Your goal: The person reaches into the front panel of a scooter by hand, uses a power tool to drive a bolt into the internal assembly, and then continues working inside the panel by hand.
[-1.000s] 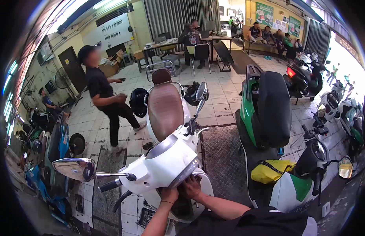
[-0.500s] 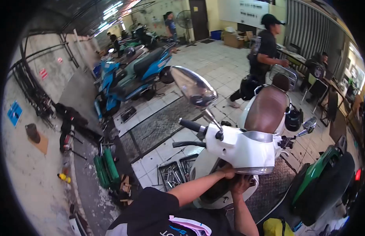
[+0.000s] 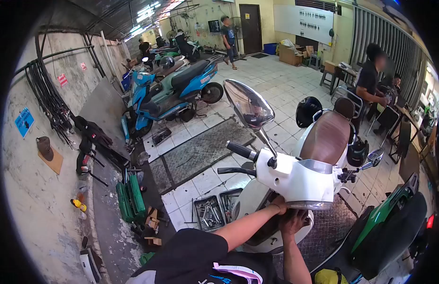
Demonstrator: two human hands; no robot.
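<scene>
A white scooter stands in front of me, with a brown seat and its front body open below the headlight. My left hand reaches in under the headlight, its fingers hidden behind the white housing. Just below and to the right is my right hand, raised against the same dark opening. Its fingers are bent and in shadow; what they grip cannot be made out. A round chrome mirror and a black handlebar grip rise on the scooter's left side.
Trays of metal tools lie on the floor left of the scooter, near a green toolbox. A green-and-black motorcycle stands close on my right. Beyond are a blue scooter and a person by the tables.
My view has shifted, so the scene sits a little lower and further right. A person in black has walked to the right toward the tables. Both hands stay under the headlight.
</scene>
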